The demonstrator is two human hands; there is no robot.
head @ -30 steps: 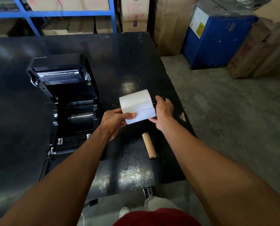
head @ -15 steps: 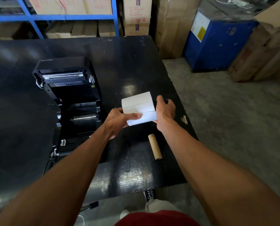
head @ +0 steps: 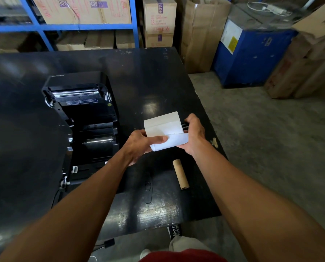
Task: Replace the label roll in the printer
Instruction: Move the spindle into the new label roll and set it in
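A white label roll (head: 162, 125) hangs above the black table (head: 148, 76), right of the printer. My left hand (head: 141, 143) grips its left end, thumb lying on the loose paper flap. My right hand (head: 193, 135) holds the roll's right end, where a black spindle tip (head: 184, 125) sticks out. The black label printer (head: 82, 118) stands at the left with its lid tipped open and its roll bay showing. An empty brown cardboard core (head: 180, 173) lies on the table below my hands.
A flat black part (head: 148, 188) lies on the table near the front edge. The table's right edge drops to a concrete floor. Blue shelving with cartons (head: 78, 14) stands behind, a blue machine (head: 252, 53) and cardboard boxes at the right.
The loose outer flap of the roll has peeled further down under my left thumb. Both hands stay on the roll's ends in about the same place.
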